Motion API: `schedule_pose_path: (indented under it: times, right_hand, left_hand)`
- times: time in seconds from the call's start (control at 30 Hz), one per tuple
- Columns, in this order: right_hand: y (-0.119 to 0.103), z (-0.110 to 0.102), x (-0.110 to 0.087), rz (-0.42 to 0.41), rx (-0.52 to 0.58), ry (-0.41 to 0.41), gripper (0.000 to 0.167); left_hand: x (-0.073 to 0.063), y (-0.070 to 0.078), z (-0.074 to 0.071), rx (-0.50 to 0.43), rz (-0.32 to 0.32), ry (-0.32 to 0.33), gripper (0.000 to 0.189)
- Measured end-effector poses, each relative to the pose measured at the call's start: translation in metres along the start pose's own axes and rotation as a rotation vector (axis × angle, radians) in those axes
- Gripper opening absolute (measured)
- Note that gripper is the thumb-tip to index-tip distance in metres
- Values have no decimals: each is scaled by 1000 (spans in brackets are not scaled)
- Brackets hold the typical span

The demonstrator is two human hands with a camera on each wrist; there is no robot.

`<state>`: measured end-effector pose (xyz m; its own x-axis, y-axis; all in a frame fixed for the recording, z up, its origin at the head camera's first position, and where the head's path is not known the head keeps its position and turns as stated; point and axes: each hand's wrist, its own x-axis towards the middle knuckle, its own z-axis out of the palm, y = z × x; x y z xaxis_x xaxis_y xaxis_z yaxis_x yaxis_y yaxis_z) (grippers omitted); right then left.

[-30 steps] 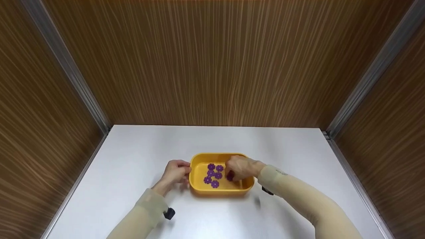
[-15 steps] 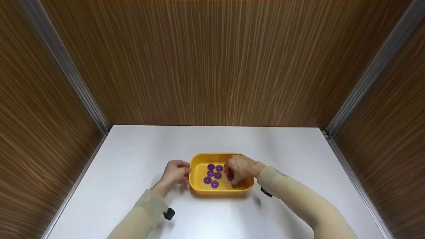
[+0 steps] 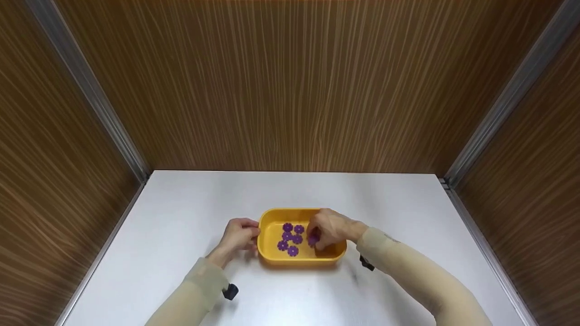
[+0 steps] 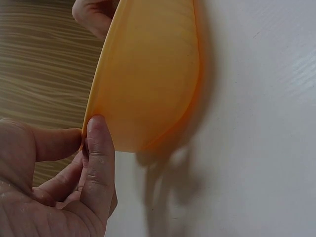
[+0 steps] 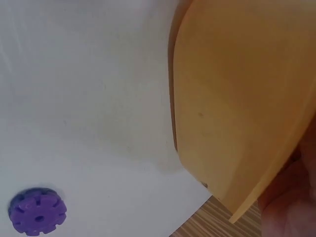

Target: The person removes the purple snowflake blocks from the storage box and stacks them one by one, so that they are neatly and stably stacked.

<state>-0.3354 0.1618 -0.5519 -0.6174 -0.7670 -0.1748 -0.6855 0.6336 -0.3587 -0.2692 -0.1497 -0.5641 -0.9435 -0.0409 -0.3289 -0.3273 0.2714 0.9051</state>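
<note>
A yellow plastic bin (image 3: 299, 262) stands on the white table. My left hand (image 3: 240, 234) pinches its left rim; in the left wrist view the thumb and fingers (image 4: 98, 163) lie on either side of that rim. Several purple notched discs (image 3: 293, 251), flower-shaped, lie flat on the bin's floor, left of centre. Inside the right half, my right hand (image 3: 331, 227) holds another purple disc (image 3: 313, 239) at its fingertips, partly covered by the hand. The right wrist view has the bin's outer wall in front of most of that hand.
In the right wrist view one more purple notched disc (image 5: 37, 211) lies on the table (image 5: 98, 123) outside the bin; the head view does not show it. Wood-grain panels (image 3: 290, 90) with metal corner strips enclose the back and sides.
My right hand shifts only slightly within the bin, its fingers changing position around the disc, and its forearm moves a little to the right. The left hand and the bin stay where they were.
</note>
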Motion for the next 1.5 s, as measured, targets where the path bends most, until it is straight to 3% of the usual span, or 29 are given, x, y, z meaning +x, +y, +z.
schedule_pose_path:
  times: [0.47,0.87,1.27,1.5]
  right_hand:
    - [-3,-9,-21,-97,54,80,27]
    - [-3,-15,-43,-62,79,104,37]
    - [12,-23,-65,-108,80,242,32]
    - [27,-23,-80,-176,99,348,25]
  left_hand:
    - [1,-2,1,-25,-2,1,27]
    - [3,-1,2,-15,7,-10,28]
    - [3,-2,2,-7,21,-5,27]
    - [4,2,1,-27,14,-11,27]
